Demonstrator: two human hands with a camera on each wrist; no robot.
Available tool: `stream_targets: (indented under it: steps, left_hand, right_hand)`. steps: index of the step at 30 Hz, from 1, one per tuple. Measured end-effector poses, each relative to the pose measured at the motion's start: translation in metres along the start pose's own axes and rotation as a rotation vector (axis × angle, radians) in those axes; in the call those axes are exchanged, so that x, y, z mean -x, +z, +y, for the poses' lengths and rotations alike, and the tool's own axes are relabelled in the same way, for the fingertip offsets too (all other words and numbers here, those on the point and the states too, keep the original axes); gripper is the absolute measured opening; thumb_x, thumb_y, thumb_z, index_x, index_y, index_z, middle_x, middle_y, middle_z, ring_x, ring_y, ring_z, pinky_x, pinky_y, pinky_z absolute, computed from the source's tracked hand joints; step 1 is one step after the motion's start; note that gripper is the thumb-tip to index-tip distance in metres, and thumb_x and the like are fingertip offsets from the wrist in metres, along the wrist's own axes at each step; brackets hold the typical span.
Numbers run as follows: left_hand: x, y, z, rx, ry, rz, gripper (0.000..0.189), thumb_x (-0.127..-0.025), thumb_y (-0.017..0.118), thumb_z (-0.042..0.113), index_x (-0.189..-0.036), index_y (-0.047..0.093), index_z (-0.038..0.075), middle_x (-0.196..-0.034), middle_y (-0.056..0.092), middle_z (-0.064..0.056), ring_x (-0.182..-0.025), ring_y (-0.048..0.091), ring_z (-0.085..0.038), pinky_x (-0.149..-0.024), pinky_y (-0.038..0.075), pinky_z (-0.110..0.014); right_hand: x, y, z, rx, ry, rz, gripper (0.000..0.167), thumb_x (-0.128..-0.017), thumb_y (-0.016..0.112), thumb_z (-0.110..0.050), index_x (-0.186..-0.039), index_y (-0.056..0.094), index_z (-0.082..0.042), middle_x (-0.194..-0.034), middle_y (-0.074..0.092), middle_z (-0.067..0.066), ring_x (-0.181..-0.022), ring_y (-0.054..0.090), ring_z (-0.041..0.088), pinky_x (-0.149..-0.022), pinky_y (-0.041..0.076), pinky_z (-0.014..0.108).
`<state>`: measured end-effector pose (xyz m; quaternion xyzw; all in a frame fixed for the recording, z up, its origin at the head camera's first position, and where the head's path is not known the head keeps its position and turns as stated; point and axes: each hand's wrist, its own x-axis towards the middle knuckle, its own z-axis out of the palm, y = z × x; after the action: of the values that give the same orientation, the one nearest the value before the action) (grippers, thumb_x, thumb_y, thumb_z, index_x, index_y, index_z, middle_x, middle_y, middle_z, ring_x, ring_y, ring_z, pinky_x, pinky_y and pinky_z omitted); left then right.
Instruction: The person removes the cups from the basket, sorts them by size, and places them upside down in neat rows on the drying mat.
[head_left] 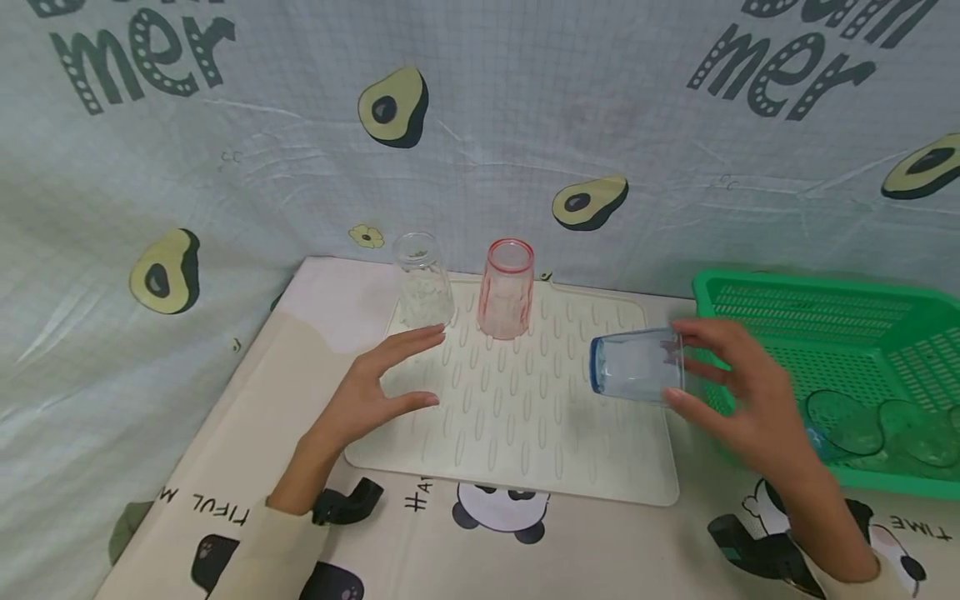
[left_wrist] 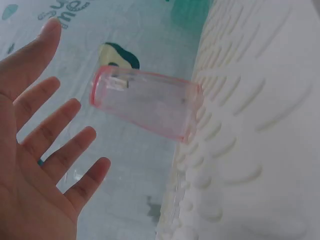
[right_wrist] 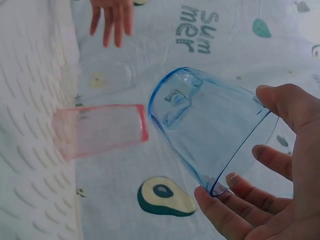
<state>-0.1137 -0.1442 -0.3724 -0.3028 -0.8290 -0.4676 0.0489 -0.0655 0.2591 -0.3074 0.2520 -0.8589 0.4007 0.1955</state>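
My right hand [head_left: 738, 400] holds a blue drinking glass [head_left: 637, 364] by its rim end, thumb and fingers spread around it. The glass lies on its side in the air over the right part of a white ridged drying mat [head_left: 517, 433], its thick base pointing left. Toward the mat's back edge a pink-tinted glass [left_wrist: 145, 105] stands upside down, its wider end on the mat. A clear glass [head_left: 423, 287] stands to its left. My left hand [head_left: 375, 379] hovers over the mat's left side, empty, fingers apart; its fingertips overlap the foot of the clear glass in the head view.
A green plastic basket [head_left: 817, 287] stands right of the mat, with several glasses [head_left: 843, 425] inside near its front wall. Behind the mat hangs a pale sheet [head_left: 480, 125] printed with avocados. A panda-print cloth [head_left: 420, 550] covers the table.
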Motion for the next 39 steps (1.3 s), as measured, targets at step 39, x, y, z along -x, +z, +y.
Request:
stream_targets:
  steps: [39]
  left_hand:
    - [-0.039, 0.051, 0.041, 0.302, 0.173, 0.044, 0.07, -0.073, 0.082, 0.001, -0.136, 0.052, 0.007, -0.123, 0.06, -0.004, -0.107, 0.057, -0.018, -0.088, 0.051, -0.037]
  right_hand:
    - [-0.024, 0.069, -0.013, -0.132, -0.017, -0.235, 0.079, -0.07, 0.086, -0.01, -0.138, 0.046, -0.011, -0.134, 0.051, 0.004, -0.117, 0.053, 0.023, -0.093, 0.047, 0.041]
